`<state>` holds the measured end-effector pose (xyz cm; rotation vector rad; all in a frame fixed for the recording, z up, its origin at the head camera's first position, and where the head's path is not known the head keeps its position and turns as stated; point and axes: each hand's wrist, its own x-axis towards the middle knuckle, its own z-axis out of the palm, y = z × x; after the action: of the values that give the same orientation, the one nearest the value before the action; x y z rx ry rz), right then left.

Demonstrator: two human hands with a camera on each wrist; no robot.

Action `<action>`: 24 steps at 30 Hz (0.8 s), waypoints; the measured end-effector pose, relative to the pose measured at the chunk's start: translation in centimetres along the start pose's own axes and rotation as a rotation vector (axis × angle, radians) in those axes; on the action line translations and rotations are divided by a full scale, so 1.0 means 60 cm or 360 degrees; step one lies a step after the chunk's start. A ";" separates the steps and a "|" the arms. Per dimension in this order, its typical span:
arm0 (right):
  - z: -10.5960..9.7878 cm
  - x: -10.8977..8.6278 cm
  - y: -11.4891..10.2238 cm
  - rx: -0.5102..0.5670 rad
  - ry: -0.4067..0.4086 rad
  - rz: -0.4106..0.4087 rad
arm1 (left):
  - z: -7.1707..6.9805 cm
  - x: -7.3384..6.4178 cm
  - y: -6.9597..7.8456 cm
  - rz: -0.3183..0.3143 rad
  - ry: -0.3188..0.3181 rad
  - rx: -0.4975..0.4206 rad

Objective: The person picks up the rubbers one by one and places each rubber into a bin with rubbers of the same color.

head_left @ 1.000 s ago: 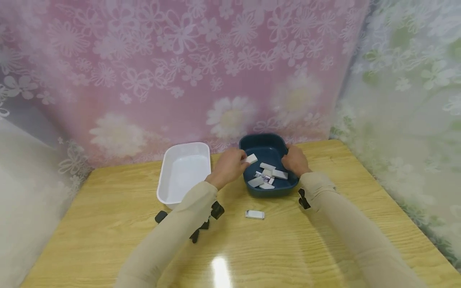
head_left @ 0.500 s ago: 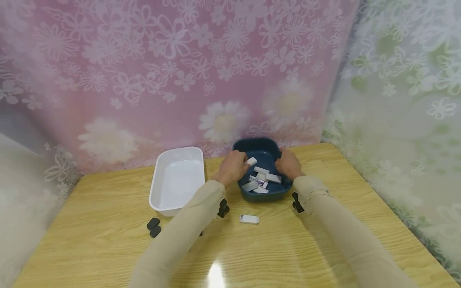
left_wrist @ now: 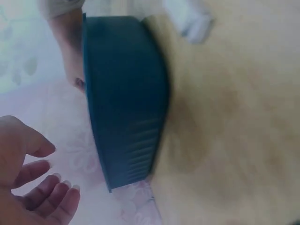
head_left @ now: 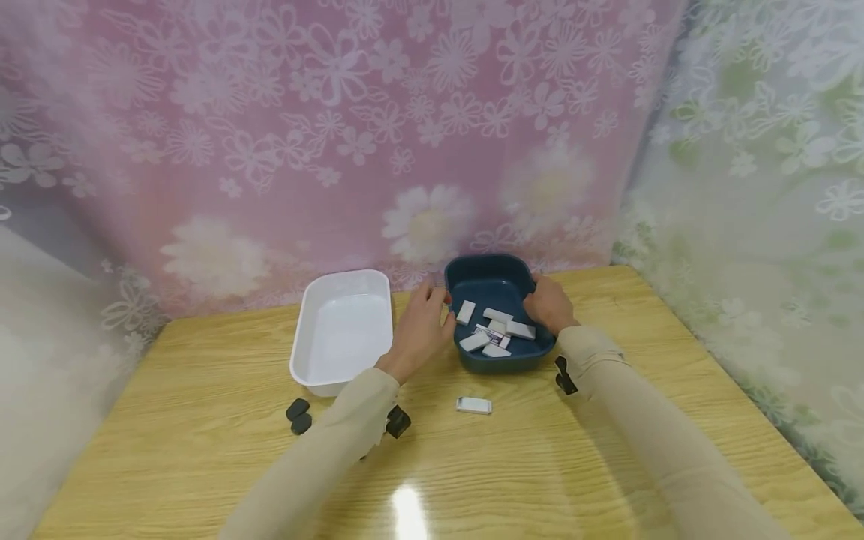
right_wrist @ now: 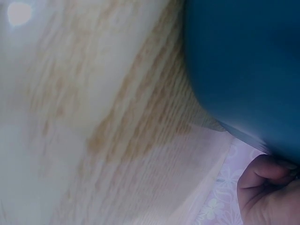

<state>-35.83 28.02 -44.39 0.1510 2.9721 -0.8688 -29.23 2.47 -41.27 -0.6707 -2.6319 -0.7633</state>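
Observation:
A dark blue basin (head_left: 493,289) stands at the back of the wooden table, holding several white blocks (head_left: 520,330) that look like erasers, one with a printed sleeve. My right hand (head_left: 550,304) grips the basin's right rim; in the right wrist view its curled thumb (right_wrist: 267,173) shows at the edge. My left hand (head_left: 420,326) is beside the left rim with its fingers apart and nothing between them, as the left wrist view shows too. One white block (head_left: 465,312) lies inside near that rim. Another white block (head_left: 474,406) rests on the table in front.
A white basin (head_left: 343,337) stands left of the blue one. Two black oval pieces (head_left: 299,416) lie in front of it, and other dark bits are partly hidden by the left sleeve. Flowered cloth (head_left: 432,150) hangs behind the table (head_left: 540,465).
My left hand has let go of a white block, which now lies in the blue basin, and has drawn back left over the rim. My right hand keeps its grip on the basin.

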 end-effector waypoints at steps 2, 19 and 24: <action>-0.002 0.000 0.000 0.0008 -0.0008 -0.0006 | 0.001 -0.015 -0.001 -0.0015 -0.0016 0.0000; -0.002 0.000 0.000 -0.0020 0.0016 -0.0052 | 0.015 -0.108 0.030 0.0510 -0.0629 0.0241; -0.001 -0.002 -0.002 -0.0014 -0.0003 -0.0050 | 0.018 -0.121 0.032 0.0510 -0.0601 0.0300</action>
<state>-35.72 27.90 -44.28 0.1039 2.9839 -0.8589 -22.36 1.99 -44.41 -1.2431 -2.7663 -0.3146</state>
